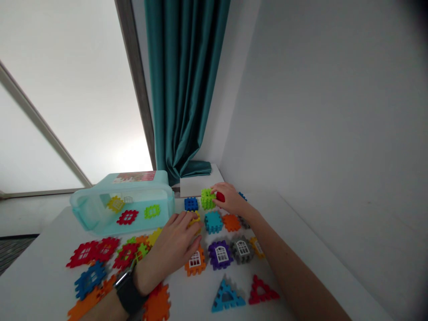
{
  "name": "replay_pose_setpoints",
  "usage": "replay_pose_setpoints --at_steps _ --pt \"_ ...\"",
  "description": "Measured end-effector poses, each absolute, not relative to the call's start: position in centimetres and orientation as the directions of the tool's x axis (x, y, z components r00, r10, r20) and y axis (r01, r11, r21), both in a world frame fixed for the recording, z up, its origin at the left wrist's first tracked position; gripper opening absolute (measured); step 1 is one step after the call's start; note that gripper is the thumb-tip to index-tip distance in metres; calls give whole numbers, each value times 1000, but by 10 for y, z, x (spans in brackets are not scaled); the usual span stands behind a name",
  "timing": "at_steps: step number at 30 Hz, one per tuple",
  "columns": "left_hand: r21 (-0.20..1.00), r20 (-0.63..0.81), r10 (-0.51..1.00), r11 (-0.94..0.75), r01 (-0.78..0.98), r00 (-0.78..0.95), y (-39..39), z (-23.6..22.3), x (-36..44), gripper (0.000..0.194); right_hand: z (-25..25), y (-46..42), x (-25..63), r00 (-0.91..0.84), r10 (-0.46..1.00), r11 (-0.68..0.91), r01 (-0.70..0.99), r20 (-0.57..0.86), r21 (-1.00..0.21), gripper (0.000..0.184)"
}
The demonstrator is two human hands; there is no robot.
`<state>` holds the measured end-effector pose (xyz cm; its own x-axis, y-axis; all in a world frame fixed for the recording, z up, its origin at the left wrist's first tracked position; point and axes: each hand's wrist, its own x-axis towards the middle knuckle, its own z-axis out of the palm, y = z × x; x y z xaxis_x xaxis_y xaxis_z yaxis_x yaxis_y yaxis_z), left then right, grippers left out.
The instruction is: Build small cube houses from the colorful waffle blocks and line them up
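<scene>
My right hand (230, 198) reaches to the far side of the table, its fingers closed on a red piece (220, 196) pressed against a lime green block (207, 199). A blue block (191, 203) stands just left of the green one. My left hand (179, 243), with a dark watch on the wrist, lies over a yellow piece (195, 219), fingers curled around it. In front of the hands lie a teal block (213, 222), an orange window tile (195, 262), a purple window tile (220, 254) and a grey window tile (242, 249).
A pale turquoise plastic box (100, 214) lies on its side at the left with a few tiles inside. Red, blue and orange flat tiles (96, 252) are scattered at the front left. A blue triangle (227, 296) and a red triangle (261, 292) lie near me. The wall runs along the right; a teal curtain (183, 89) hangs behind.
</scene>
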<state>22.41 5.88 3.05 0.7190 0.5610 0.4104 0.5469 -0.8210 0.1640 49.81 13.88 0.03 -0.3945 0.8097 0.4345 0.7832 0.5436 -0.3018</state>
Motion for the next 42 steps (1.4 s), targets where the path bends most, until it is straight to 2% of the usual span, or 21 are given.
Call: replay_pose_setpoints --at_steps 24,32,42 --pt "152 301 581 -812 563 756 60 28 222 22 0 140 497 -404 824 539 774 397 -331 20" --pt "185 239 594 -804 565 768 58 33 223 24 1 139 496 -392 842 515 787 369 -339 20" --pt "168 289 590 -807 567 754 63 36 218 22 20 127 496 -376 842 499 815 387 -295 18"
